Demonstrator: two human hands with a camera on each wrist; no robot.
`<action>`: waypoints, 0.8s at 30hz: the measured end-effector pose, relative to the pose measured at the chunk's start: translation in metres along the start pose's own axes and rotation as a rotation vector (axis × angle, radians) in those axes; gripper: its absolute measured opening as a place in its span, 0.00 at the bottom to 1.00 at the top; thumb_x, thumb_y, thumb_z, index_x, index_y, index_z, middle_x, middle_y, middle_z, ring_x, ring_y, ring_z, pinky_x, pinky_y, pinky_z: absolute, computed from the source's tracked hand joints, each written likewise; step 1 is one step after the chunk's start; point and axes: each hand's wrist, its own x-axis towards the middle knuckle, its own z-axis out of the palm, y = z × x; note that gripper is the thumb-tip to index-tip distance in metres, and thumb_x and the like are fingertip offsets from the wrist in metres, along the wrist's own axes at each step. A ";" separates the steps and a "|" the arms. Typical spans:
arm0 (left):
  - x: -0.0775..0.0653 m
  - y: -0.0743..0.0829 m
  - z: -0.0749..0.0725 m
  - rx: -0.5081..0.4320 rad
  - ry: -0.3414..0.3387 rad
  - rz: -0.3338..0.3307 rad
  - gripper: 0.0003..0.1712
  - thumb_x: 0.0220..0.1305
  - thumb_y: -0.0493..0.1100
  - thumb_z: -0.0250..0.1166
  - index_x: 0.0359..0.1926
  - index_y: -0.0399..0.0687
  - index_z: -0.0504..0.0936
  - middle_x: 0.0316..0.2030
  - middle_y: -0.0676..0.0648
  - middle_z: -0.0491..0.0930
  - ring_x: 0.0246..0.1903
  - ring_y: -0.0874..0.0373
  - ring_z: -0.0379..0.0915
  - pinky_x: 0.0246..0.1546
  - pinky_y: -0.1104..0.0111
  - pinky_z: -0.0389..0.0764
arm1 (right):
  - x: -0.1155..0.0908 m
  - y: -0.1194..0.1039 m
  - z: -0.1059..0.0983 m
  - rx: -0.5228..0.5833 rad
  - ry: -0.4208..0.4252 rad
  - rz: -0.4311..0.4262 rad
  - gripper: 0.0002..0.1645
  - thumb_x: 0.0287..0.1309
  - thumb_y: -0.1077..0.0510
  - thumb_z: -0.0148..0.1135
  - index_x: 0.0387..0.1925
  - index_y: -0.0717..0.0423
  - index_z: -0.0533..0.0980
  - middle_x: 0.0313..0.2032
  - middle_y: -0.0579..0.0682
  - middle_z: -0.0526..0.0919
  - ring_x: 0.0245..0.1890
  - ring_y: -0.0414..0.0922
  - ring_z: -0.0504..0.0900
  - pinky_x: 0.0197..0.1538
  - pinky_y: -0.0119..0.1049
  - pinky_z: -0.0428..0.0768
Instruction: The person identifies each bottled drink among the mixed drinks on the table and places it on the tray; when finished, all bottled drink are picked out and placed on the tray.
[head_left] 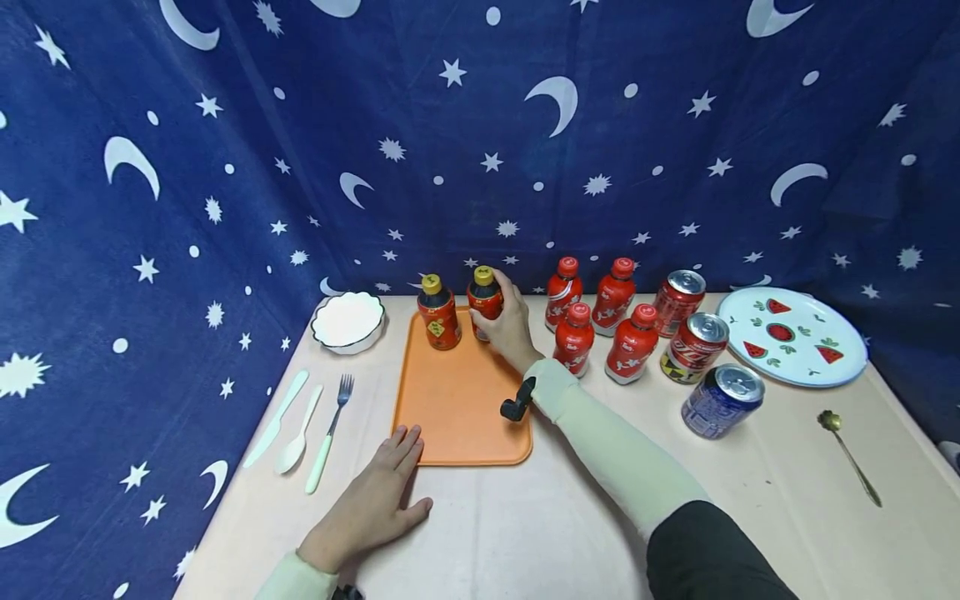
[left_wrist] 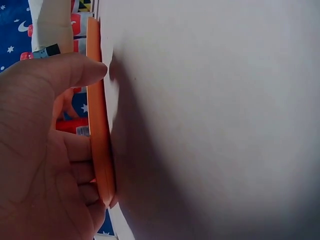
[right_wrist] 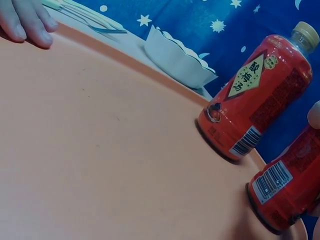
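- Overall, the far side is closed off by a dark blue backdrop point(head_left: 540, 208), printed with moons and stars.
- Before it, a pale table point(head_left: 480, 533) is set.
- Right arm point(head_left: 622, 450): stretched forward from near right, sleeved; part of the tray's right edge is hidden by the wrist, where a black wrist device point(head_left: 516, 405) is worn.
- Orange tray point(head_left: 461, 408): laid flat, long sides running away from the wearer.
- Left hand point(head_left: 378, 500): laid back upward at the tray's near left corner; fingers extended, corner touched by fingertips, thumb spread apart over the table; nothing gripped.
- Right hand point(head_left: 508, 329): thumb and fingers curled round a yellow-capped bottle point(head_left: 482, 302), parted only by its width. Bottle held upright at the tray's far right corner.
- White plate point(head_left: 806, 379), watermelon-patterned: seen at far right, beyond the cans.
- White bowl point(head_left: 348, 319), scalloped: placed left of the tray.
- Second bottle point(head_left: 439, 321), same kind: stood on the tray just left of the gripped one.
- Four red-capped bottles point(head_left: 632, 343): grouped right of the right hand, the nearest close by the cuff.
- Two red cans point(head_left: 693, 348) and a blue can point(head_left: 722, 402): lined up beside those.
- Knife point(head_left: 277, 419), fork point(head_left: 324, 450), spoon point(head_left: 291, 456): laid left of the tray.
- Gold teaspoon point(head_left: 852, 458): laid below the plate.
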 end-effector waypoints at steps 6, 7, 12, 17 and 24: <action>0.003 0.003 -0.003 -0.020 -0.053 -0.026 0.48 0.54 0.63 0.59 0.66 0.37 0.59 0.69 0.43 0.51 0.69 0.48 0.42 0.67 0.57 0.52 | 0.005 0.004 -0.003 -0.026 -0.008 0.008 0.52 0.43 0.52 0.72 0.67 0.32 0.53 0.50 0.54 0.71 0.50 0.49 0.75 0.49 0.46 0.77; 0.004 0.003 -0.003 -0.024 -0.060 -0.031 0.48 0.54 0.63 0.59 0.67 0.37 0.59 0.69 0.43 0.51 0.69 0.49 0.41 0.67 0.58 0.51 | 0.005 0.005 -0.004 -0.028 -0.010 0.020 0.53 0.42 0.51 0.73 0.67 0.32 0.52 0.52 0.54 0.71 0.51 0.49 0.74 0.50 0.47 0.77; 0.003 0.003 -0.003 -0.028 -0.062 -0.037 0.47 0.54 0.63 0.59 0.67 0.37 0.59 0.69 0.44 0.51 0.69 0.49 0.41 0.67 0.58 0.50 | -0.002 -0.003 -0.013 -0.021 -0.002 0.072 0.62 0.38 0.47 0.75 0.70 0.41 0.46 0.57 0.57 0.66 0.54 0.51 0.71 0.54 0.49 0.73; 0.000 0.002 -0.001 -0.022 -0.042 -0.026 0.49 0.52 0.62 0.61 0.65 0.35 0.60 0.69 0.42 0.52 0.69 0.47 0.43 0.66 0.56 0.52 | -0.024 -0.020 -0.030 0.022 -0.006 0.003 0.62 0.38 0.46 0.74 0.70 0.45 0.47 0.60 0.58 0.63 0.58 0.51 0.67 0.59 0.46 0.68; 0.000 0.001 0.001 -0.015 -0.063 -0.051 0.50 0.50 0.65 0.61 0.66 0.37 0.60 0.69 0.44 0.51 0.69 0.50 0.41 0.67 0.58 0.50 | -0.058 -0.057 -0.065 0.068 -0.031 -0.133 0.57 0.39 0.48 0.74 0.68 0.46 0.52 0.59 0.51 0.66 0.59 0.44 0.67 0.57 0.45 0.72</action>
